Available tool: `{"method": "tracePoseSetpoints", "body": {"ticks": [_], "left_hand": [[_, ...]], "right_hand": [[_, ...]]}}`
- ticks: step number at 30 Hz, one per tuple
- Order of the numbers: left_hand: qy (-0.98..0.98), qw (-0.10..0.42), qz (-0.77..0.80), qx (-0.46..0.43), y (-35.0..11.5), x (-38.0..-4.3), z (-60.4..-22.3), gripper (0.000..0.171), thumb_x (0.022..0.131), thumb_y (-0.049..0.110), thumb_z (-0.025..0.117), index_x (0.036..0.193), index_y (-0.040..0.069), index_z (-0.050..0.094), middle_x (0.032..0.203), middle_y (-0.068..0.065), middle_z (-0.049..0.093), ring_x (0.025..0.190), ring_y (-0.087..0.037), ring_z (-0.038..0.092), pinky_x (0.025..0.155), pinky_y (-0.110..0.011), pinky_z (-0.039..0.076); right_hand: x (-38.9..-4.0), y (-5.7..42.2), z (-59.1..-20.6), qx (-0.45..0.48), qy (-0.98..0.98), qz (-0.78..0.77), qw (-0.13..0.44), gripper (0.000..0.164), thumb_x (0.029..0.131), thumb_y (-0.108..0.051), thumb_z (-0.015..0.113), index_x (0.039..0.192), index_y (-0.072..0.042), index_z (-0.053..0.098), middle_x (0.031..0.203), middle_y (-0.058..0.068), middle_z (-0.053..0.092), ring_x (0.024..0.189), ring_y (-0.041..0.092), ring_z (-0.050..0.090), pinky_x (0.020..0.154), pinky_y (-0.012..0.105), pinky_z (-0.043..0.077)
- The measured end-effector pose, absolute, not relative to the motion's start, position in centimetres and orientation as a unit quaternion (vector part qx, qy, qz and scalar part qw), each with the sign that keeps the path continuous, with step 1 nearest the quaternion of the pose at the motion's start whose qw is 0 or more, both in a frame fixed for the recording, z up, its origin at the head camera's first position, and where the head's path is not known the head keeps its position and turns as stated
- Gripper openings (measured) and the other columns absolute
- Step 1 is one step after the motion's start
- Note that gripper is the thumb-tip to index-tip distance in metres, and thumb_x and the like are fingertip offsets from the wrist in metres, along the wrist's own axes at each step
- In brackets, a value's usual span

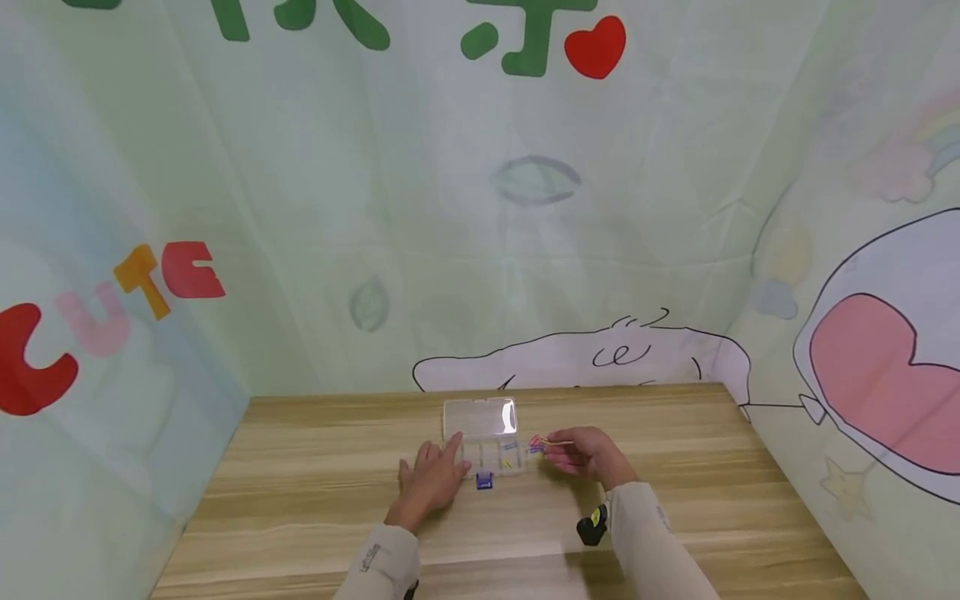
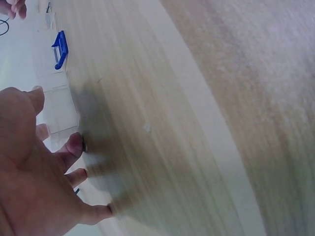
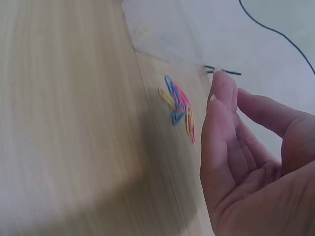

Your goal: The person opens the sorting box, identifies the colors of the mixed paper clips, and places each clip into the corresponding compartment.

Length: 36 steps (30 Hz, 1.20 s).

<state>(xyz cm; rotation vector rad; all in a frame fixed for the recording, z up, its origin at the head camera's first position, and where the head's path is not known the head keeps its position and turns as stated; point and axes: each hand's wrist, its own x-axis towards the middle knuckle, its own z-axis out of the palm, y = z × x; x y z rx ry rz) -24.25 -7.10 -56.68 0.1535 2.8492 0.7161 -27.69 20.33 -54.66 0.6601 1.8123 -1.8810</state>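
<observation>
A clear plastic box (image 1: 491,457) with compartments lies on the table, its transparent lid (image 1: 476,418) folded back and a blue latch (image 1: 484,481) at its front. My left hand (image 1: 435,479) is at the box's left end, fingers spread, with some fingertips down by its edge. Colored paper clips (image 3: 178,105) in blue, pink, yellow and red lie in a small pile right of the box. Beside them is my right hand (image 1: 588,454), thumb drawn against the fingers; whether a clip is between them I cannot tell. A few clips (image 1: 509,454) are in the box's right compartments.
The wood-grain table (image 1: 315,500) ends at the back against a printed cloth backdrop (image 1: 300,250). A black device (image 1: 592,527) is at the right sleeve.
</observation>
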Motion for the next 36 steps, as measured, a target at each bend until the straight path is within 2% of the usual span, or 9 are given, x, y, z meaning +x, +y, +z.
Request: {"method": "tracePoseSetpoints", "body": {"ticks": [6, 12, 21, 27, 36], "left_hand": [[0.961, 0.109, 0.25, 0.048, -7.0, -24.2, -56.7, 0.057, 0.101, 0.04, 0.047, 0.153, 0.023, 0.032, 0.134, -0.017, 0.047, 0.137, -0.035, 0.031, 0.108, -0.075, 0.005], [0.959, 0.119, 0.254, 0.046, -6.9, -24.3, -56.6, 0.057, 0.102, 0.04, 0.046, 0.154, 0.023, 0.03, 0.142, -0.02, 0.043, 0.142, -0.037, 0.025, 0.109, -0.075, 0.003], [0.96, 0.113, 0.249, 0.051, -7.1, -24.3, -56.7, 0.057, 0.102, 0.041, 0.045, 0.154, 0.023, 0.029, 0.141, -0.019, 0.044, 0.142, -0.036, 0.025, 0.109, -0.075, 0.004], [0.961, 0.112, 0.248, 0.052, -7.3, -24.5, -56.5, 0.057, 0.102, 0.041, 0.045, 0.154, 0.023, 0.029, 0.144, -0.021, 0.042, 0.143, -0.037, 0.023, 0.109, -0.075, 0.004], [0.96, 0.118, 0.25, 0.048, -7.1, -24.4, -56.7, 0.057, 0.102, 0.041, 0.044, 0.154, 0.024, 0.029, 0.143, -0.02, 0.042, 0.143, -0.037, 0.023, 0.109, -0.074, 0.002]], "right_hand": [[-27.5, 21.0, -54.9, 0.249, 0.691, -0.649, 0.199, 0.027, 0.092, -0.011, 0.064, 0.11, 0.008, 0.066, 0.072, 0.006, 0.072, 0.062, 0.012, 0.068, 0.059, 0.025, 0.057], [-27.2, 21.2, -55.7, 0.255, 0.695, -0.642, 0.202, 0.019, 0.09, -0.011, 0.065, 0.099, 0.006, 0.068, 0.069, 0.007, 0.071, 0.059, 0.012, 0.068, 0.057, 0.024, 0.056], [-27.0, 20.2, -56.7, 0.243, 0.696, -0.645, 0.204, 0.019, 0.088, -0.01, 0.067, 0.099, 0.006, 0.069, 0.075, 0.01, 0.073, 0.062, 0.016, 0.07, 0.059, 0.025, 0.057], [-27.3, 19.3, -56.7, 0.247, 0.709, -0.63, 0.198, 0.014, 0.088, -0.01, 0.068, 0.092, 0.004, 0.071, 0.071, 0.007, 0.072, 0.06, 0.014, 0.069, 0.057, 0.025, 0.057], [-27.3, 17.8, -56.5, 0.235, 0.787, -0.555, 0.133, 0.011, 0.081, -0.007, 0.073, 0.078, 0.003, 0.071, 0.063, 0.008, 0.07, 0.05, 0.016, 0.066, 0.046, 0.027, 0.054]]}}
